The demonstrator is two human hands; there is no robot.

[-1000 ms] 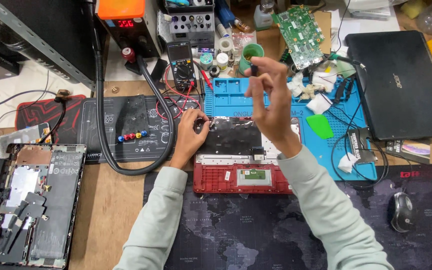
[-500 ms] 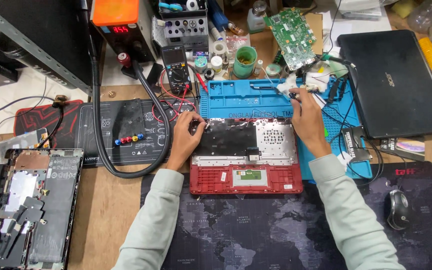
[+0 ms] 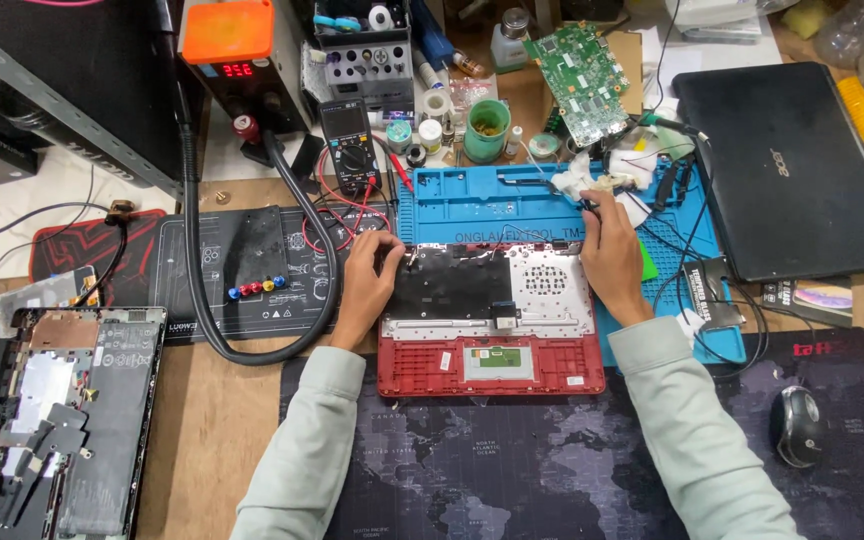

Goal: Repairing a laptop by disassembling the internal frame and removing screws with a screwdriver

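The person leans over a red laptop palm-rest shell (image 3: pixel 492 320) that lies upside down on the surface, between a blue work mat (image 3: pixel 492 205) and a dark map-printed desk pad (image 3: pixel 512 470). The left hand (image 3: pixel 367 285) rests on the shell's upper left corner, fingers curled together against its edge. The right hand (image 3: pixel 612 250) lies at the upper right corner, its fingers (image 3: pixel 592 205) stretched onto the blue mat beside some white tissue (image 3: pixel 582 180); I cannot tell if they pinch anything. A multimeter (image 3: pixel 349 140) stands behind, a closed black laptop (image 3: pixel 792 170) lies to the right, a mouse (image 3: pixel 798 427) near it, and an opened laptop base (image 3: pixel 57 420) far left.
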